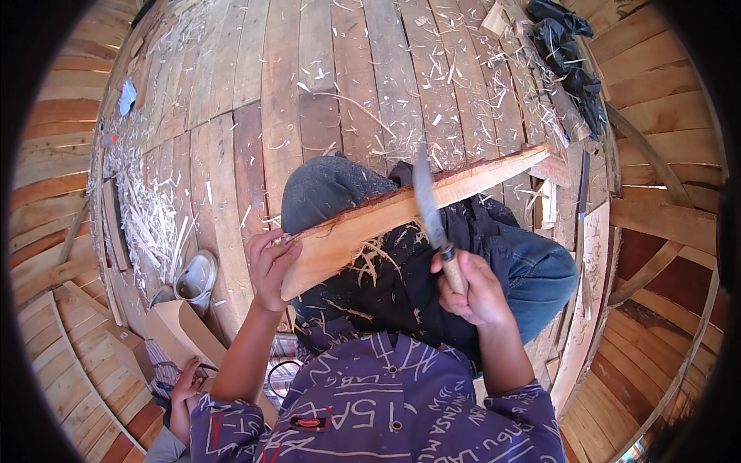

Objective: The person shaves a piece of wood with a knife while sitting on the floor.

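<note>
A long, pale piece of wood (370,228) with dark bark along its far edge slants across my lap, its thin end up to the right. My left hand (272,266) grips its wide lower end, thumb on top. In my right hand (477,293) is a large knife (430,208) with a wooden handle. The blade points away from me and crosses the wood near its middle; it is slightly blurred, and I cannot tell whether it touches. Curled wood shavings (374,262) lie on the dark cloth over my lap, just below the wood.
Shavings litter the plank floor (247,139), heaped at the left (147,216). Grey clogs (197,279) and an open cardboard box (181,328) stand at the left, near another person's hand (185,386). Black plastic (567,65) lies at the far right; plank walls (656,131) surround the floor.
</note>
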Tool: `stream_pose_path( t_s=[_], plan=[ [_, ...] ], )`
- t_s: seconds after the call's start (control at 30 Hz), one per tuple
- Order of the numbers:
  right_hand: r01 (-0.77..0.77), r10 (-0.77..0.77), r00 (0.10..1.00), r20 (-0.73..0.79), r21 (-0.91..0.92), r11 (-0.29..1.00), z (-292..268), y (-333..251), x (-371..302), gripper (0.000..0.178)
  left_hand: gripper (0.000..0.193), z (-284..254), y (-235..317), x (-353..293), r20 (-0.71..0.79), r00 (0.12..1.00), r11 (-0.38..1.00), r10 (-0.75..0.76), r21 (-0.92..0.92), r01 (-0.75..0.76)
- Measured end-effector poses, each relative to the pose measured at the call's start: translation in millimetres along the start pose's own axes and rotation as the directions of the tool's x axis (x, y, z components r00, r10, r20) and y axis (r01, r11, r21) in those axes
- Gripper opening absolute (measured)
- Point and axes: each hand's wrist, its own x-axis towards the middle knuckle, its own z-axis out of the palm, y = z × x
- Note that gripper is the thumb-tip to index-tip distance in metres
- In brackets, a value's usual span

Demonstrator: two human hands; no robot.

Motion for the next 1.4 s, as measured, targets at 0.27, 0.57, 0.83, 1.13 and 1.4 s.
stream_pose_path(
  t_s=[0.27, 0.57, 0.83, 1.13, 1.4],
  plan=[
    [0.251, -0.429, 0.887, -0.173, -0.599, 0.76, 21, 23, 12, 0.034, 0.028, 1, 4, 3, -0.037, 0.998, 0.998, -0.05, -0.051, 0.048],
    [0.15, -0.17, 0.974, -0.15, -0.134, 0.98, 13, 3, 7, 0.047, 0.028, -2, 1, 2, 0.003, 1.0, 1.0, 0.004, -0.005, -0.004],
    [0.186, -0.307, 0.937, -0.165, -0.51, 0.84, 22, 13, 13, 0.035, 0.03, -2, 0, 1, -0.005, 0.999, 0.999, -0.031, -0.035, 0.031],
    [0.268, -0.366, 0.891, -0.269, -0.339, 0.902, 12, 0, 9, 0.042, 0.03, -2, 2, 2, 0.013, 1.0, 1.0, -0.003, -0.006, 0.003],
    [0.104, -0.165, 0.976, -0.143, -0.359, 0.927, 22, 7, 17, 0.033, 0.029, -1, 2, -2, -0.009, 0.999, 0.999, -0.038, -0.033, 0.038]
  ],
)
